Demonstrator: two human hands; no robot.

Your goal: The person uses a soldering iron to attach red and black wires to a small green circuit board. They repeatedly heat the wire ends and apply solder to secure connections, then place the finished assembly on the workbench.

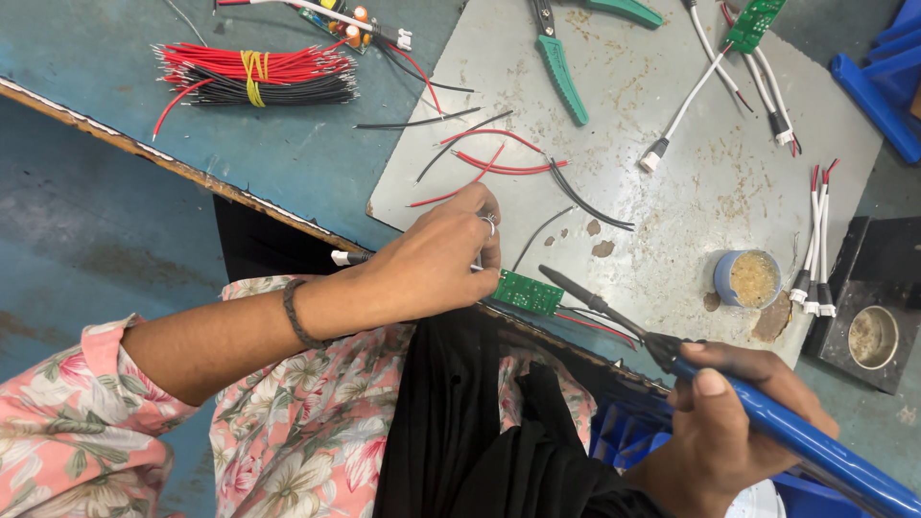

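The left hand point(436, 259) covered one end of the green circuit board point(529, 293), so its grip there could not be seen. The blue soldering iron point(767, 414) ran off the bottom right edge. The green pliers point(561, 67) were cut off by the top edge, like the second circuit board point(755, 21).

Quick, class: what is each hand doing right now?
Left hand: closed, holding the small green circuit board.
Right hand: closed around the blue soldering iron.
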